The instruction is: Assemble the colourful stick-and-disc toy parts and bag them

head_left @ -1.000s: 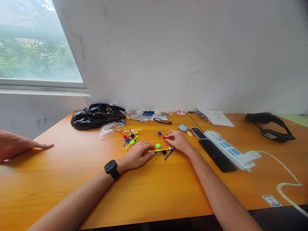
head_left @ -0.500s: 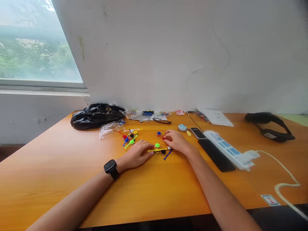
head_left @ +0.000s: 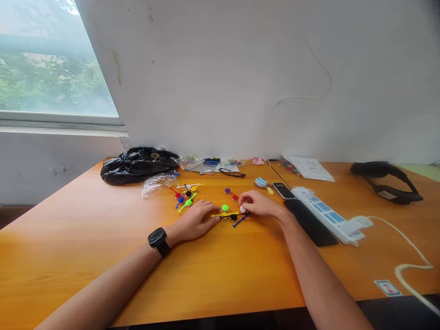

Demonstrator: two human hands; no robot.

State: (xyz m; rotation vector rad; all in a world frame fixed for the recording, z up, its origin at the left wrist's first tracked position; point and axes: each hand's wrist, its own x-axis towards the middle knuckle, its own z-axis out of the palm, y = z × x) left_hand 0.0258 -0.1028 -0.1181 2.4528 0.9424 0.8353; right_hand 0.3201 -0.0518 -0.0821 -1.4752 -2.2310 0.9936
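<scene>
Right hand (head_left: 261, 203) moved from red disc (head_left: 235, 197) to round white disc (head_left: 242, 209), grip unclear; left hand (head_left: 199, 221) loosely parted.

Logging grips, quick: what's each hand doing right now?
Left hand: open, at one end of the yellow arrow.
Right hand: at the white disc; grip can't be told.

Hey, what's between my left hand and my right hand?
The head view shows, among others, a green disc, yellow arrow, black disc and blue arrow, plus a white disc at the right hand.
</scene>
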